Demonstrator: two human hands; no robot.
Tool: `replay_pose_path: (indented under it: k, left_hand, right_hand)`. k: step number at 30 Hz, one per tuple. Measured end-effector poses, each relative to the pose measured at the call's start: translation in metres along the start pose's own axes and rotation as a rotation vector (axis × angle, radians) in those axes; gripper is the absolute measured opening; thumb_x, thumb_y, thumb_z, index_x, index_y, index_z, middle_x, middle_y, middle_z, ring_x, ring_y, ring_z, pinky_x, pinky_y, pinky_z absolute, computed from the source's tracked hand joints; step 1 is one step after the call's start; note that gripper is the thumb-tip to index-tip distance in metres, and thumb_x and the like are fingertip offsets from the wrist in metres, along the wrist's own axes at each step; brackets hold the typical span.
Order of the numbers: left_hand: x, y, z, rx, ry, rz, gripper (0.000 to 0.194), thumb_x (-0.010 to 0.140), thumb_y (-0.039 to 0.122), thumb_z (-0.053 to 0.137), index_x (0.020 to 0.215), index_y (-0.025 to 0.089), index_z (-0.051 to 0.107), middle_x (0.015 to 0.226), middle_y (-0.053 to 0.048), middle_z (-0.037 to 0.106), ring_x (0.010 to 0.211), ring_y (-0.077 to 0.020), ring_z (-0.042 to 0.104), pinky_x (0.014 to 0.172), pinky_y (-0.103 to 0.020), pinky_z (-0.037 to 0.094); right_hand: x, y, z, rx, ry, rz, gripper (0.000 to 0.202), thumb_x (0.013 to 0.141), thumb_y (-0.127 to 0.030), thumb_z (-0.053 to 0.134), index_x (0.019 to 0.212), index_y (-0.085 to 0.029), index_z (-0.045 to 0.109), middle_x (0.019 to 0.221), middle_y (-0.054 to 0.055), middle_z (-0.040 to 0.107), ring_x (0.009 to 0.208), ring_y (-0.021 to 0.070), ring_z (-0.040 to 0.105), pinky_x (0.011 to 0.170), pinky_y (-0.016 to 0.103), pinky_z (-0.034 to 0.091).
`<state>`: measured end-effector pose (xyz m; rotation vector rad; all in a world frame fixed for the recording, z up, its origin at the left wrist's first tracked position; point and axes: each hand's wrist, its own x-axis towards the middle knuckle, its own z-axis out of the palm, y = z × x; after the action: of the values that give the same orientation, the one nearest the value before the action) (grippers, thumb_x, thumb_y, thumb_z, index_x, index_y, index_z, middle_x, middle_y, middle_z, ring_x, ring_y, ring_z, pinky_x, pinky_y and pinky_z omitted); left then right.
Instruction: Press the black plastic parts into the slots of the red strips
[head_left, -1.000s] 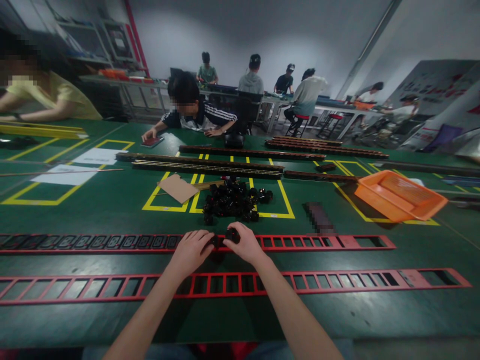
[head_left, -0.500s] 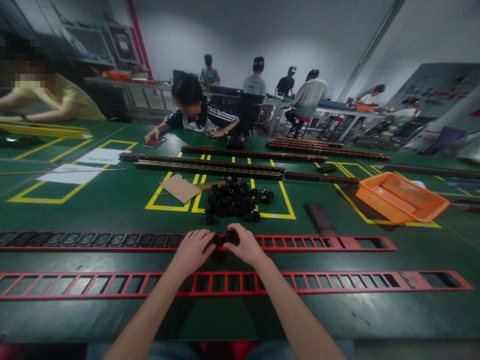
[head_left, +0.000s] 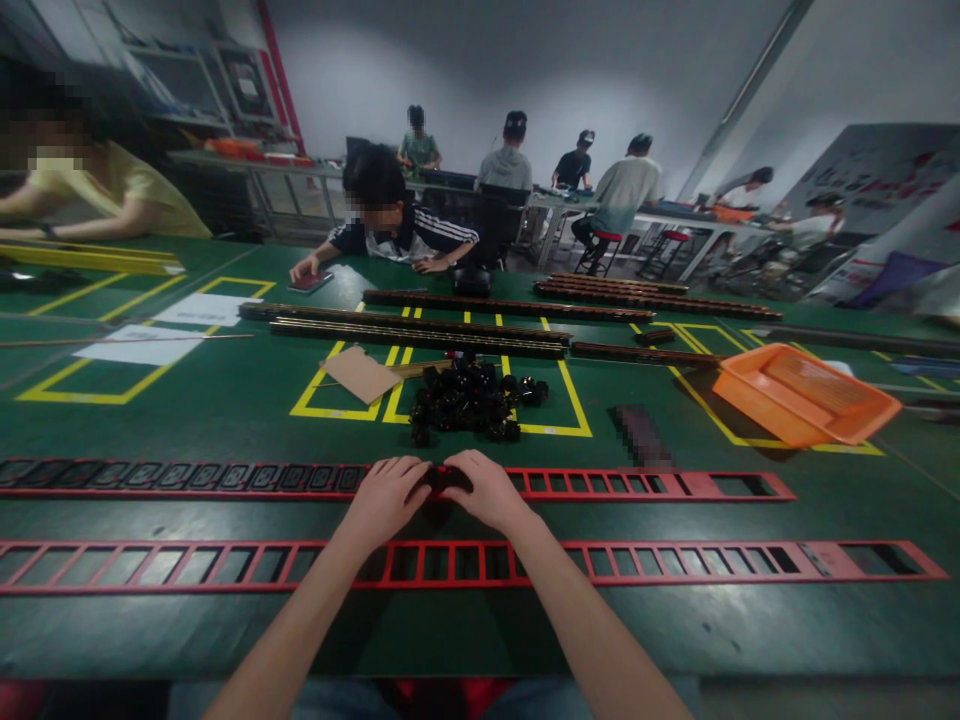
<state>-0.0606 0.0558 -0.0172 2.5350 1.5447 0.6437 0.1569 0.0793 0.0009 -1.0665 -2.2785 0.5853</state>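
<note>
Green table point(head_left: 135, 640) below the grip; left hand point(head_left: 384, 500), right hand point(head_left: 489, 492) curl over red frame point(head_left: 699, 485), hold unclear; lopsided pressure could shift it.

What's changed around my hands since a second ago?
The right hand flattened over the farther red frame; the black piece it pinched can't be made out now, so release is unclear. The left hand, black pile and orange basket stayed put.

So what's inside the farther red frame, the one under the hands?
The red frame holds square black parts left of the left hand; right of the right hand, its slots look unfilled. Something dark shows between the hands, but the slots beneath them are covered.
</note>
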Motion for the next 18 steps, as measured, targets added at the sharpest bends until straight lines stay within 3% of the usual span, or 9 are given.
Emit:
replay_pose_path:
  k: [18]
  left_hand:
    - [0.0,0.0004,-0.0032,-0.015,-0.011,-0.004,0.035,0.09,0.029,0.054,0.124,0.023,0.06,0.12,-0.008,0.066,0.111,-0.0248,0.059,0.096,-0.043,0.045]
  right_hand:
    - [0.0017,-0.0053,-0.0043,-0.033,-0.027,-0.049,0.034,0.079,-0.018,0.075,0.11,-0.023,0.062,0.107,0.005,0.063,0.1,0.0213,0.058,0.088,0.036,0.05]
